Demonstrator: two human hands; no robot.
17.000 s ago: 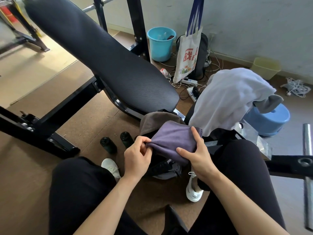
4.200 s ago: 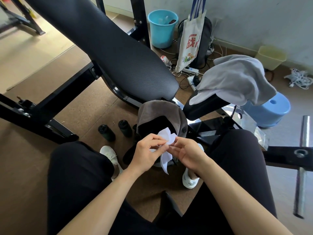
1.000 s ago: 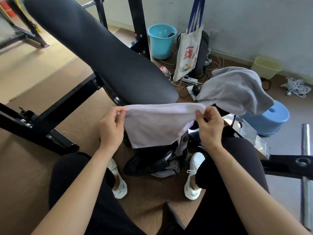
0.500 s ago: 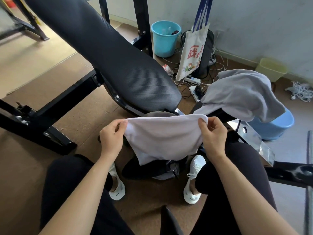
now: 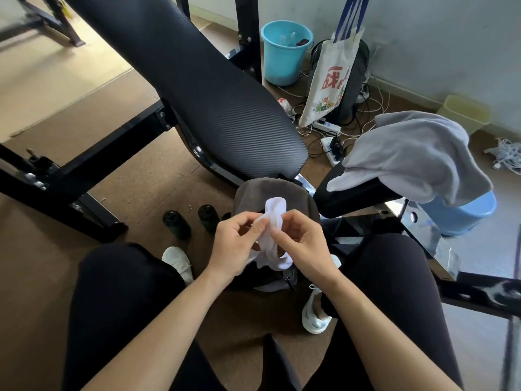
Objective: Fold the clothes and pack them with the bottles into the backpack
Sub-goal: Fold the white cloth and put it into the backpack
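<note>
Two black bottles (image 5: 176,224) stand on the floor just left of the backpack (image 5: 253,193), which sits between the person's feet below the bench pad (image 5: 197,88). A grey garment (image 5: 417,153) drapes the seat to the right, above a blue stool (image 5: 462,215). The left hand (image 5: 236,246) and right hand (image 5: 301,244) pinch a white cloth (image 5: 275,221) with curled fingers over the backpack's mouth — hiding most of it. Half a second ago the cloth was stretched wide between them; now it is bunched narrow, with the hands close together.

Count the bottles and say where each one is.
2. Both stand on the floor left of the backpack: the left bottle, the right bottle nearer it. More may be hidden.
</note>
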